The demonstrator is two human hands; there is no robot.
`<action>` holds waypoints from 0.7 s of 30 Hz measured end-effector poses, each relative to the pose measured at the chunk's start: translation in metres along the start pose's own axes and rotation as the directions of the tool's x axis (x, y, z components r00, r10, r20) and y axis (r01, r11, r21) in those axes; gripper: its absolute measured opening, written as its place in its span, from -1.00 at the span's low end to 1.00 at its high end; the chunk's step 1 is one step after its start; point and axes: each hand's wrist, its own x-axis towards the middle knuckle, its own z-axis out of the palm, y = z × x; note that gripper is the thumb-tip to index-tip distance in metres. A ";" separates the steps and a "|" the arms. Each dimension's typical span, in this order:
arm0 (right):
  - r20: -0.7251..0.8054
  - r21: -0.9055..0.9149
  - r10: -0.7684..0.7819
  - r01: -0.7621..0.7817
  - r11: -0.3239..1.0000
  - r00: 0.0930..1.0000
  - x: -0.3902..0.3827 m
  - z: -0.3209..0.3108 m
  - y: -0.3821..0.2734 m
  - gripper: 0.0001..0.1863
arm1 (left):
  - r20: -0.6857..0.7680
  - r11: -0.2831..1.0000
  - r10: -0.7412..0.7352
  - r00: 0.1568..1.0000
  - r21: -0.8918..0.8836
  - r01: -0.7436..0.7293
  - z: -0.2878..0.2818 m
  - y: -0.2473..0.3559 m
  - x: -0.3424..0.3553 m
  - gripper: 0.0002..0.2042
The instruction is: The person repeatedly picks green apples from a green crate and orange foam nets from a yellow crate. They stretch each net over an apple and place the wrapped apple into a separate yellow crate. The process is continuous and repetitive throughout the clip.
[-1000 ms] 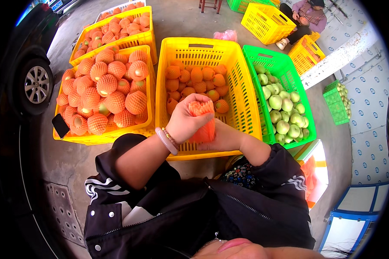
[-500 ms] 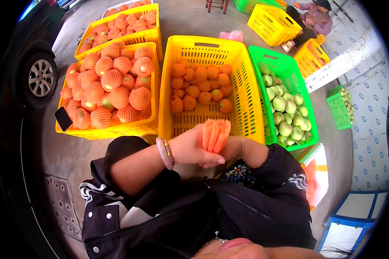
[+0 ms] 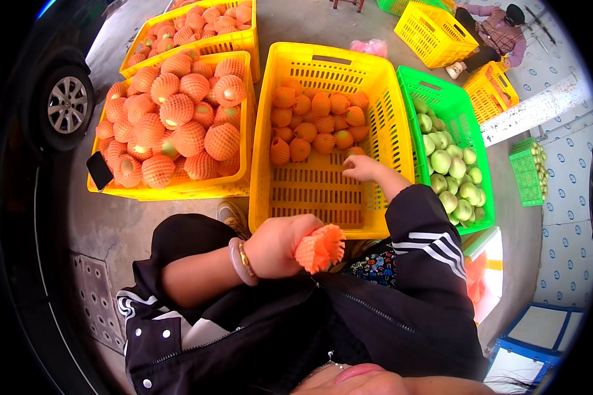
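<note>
My left hand (image 3: pixel 280 245) is closed round a bunch of orange foam net sleeves (image 3: pixel 321 249), their frilled ends sticking out to the right. It is just in front of the near edge of a yellow crate (image 3: pixel 336 233). My right hand (image 3: pixel 367 171) reaches over the crate's right side, fingers bent and apart, with no held thing visible. A fruit in an orange foam net (image 3: pixel 355 151) lies right beside its fingers; I cannot tell whether they touch. Several more netted fruits (image 3: pixel 324 124) lie in the crate's far half.
To the left, a heaped yellow crate of netted fruits (image 3: pixel 176 110) has a dark phone (image 3: pixel 99 171) at its corner. A green crate (image 3: pixel 435 82) of bare pale green fruits (image 3: pixel 441 161) stands at the right. A parked car (image 3: pixel 67 104) is far left; another person (image 3: pixel 501 33) sits far right.
My hands have come apart. The right has moved forward into the yellow crate, while the left has drawn back slightly with the sleeves. The whole view has shifted a little.
</note>
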 end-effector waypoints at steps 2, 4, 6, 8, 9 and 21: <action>-0.098 -0.061 0.124 -0.130 0.990 0.987 0.016 -0.001 0.020 -0.44 | -0.009 1.000 -0.016 1.000 -0.009 0.016 -0.002 0.006 -0.002 -0.63; -0.211 -0.062 0.234 -0.252 0.966 0.949 0.027 -0.003 0.025 -0.47 | -0.004 1.000 0.007 1.000 -0.008 -0.007 -0.007 0.011 -0.004 -0.67; -0.347 -0.025 0.263 -0.289 0.957 0.900 0.051 0.015 0.057 -0.52 | -0.003 0.997 0.067 0.998 -0.030 -0.067 -0.011 0.012 0.000 -0.72; -0.487 0.041 0.252 -0.267 0.963 0.836 0.083 0.050 0.102 -0.51 | 0.044 0.998 0.070 0.997 0.005 -0.070 -0.017 0.005 0.006 -0.65; -0.450 -0.035 0.178 -0.217 0.976 0.875 0.096 0.058 0.115 -0.44 | 0.040 0.999 0.054 0.998 -0.004 -0.054 -0.020 0.003 0.010 -0.66; -0.199 0.251 0.568 -0.519 0.817 0.798 0.115 0.047 0.102 -0.18 | 0.021 0.953 -0.250 0.968 -0.171 0.250 -0.033 -0.022 0.052 -0.64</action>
